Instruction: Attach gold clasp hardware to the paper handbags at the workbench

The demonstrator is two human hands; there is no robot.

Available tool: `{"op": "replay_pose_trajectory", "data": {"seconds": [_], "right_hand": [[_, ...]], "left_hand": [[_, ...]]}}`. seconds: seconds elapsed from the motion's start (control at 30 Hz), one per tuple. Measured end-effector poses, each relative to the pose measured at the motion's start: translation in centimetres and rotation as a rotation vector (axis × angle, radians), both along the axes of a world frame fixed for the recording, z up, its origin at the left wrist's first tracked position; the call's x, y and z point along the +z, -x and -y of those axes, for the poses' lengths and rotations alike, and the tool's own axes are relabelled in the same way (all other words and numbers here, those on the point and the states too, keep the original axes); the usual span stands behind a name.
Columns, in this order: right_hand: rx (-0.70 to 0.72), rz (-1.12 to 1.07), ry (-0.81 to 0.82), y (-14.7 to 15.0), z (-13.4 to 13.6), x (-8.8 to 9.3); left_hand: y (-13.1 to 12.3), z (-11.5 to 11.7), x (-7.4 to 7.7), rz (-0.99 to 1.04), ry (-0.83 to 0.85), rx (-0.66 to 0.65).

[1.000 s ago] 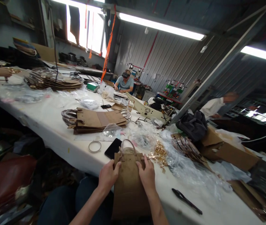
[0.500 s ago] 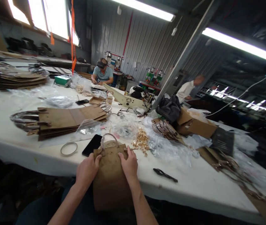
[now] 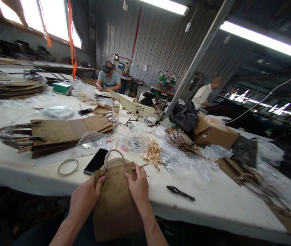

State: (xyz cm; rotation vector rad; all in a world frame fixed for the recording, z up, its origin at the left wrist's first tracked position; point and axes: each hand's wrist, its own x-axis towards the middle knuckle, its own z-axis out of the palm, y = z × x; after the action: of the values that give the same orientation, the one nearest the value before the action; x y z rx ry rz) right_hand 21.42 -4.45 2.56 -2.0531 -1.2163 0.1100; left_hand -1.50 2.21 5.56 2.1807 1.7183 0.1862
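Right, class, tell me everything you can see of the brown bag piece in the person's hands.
The bag piece looks leather-like and olive-brown, redder toward the bottom. An arched handle rises from its top, with a small dark spot below. It extends past the near edge of the table. The left hand and right hand grip its upper sides; a narrow strip juts out by the right hand.

Flat black phone [image 3: 96,161] lies on white worktop [image 3: 212,206]. Small green box [image 3: 61,88] farther back. Long orange ribbon [image 3: 71,41] hangs down.
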Motion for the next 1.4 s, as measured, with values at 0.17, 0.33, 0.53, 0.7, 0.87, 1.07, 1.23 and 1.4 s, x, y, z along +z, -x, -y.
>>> {"op": "replay_pose_trajectory", "data": {"seconds": [0.17,0.33,0.53,0.7,0.87,1.07,1.23,1.4], "right_hand": [[0.001,0.014,-0.011,0.2,-0.2,-0.5],[0.089,-0.015,-0.009,-0.4,0.9,0.6],[-0.080,0.037,-0.001,-8.8,2.9,3.1],[-0.042,0.231,0.094,-16.5,1.6,1.8],[0.037,0.184,0.136,-18.2,0.9,0.3],[0.068,0.059,0.149,-19.4,1.1,-1.1],[-0.050,-0.045,-0.071,-19.5,1.7,-1.5],[-0.036,0.040,-0.231,-16.0,2.7,1.0]], "left_hand": [[-0.7,0.0,0.8,-0.043,0.074,0.007],[-0.7,0.1,0.9,0.014,0.132,0.028],[-0.7,0.0,0.7,0.064,0.191,0.107],[-1.2,-0.2,1.1,0.062,0.165,0.119],[-1.2,0.7,0.5,0.105,0.130,0.133],[0.0,2.2,-0.9,0.317,0.200,0.187],[0.7,3.0,-2.2,0.611,0.214,0.211],[0.2,2.9,-3.0,0.841,0.150,0.150]]}}
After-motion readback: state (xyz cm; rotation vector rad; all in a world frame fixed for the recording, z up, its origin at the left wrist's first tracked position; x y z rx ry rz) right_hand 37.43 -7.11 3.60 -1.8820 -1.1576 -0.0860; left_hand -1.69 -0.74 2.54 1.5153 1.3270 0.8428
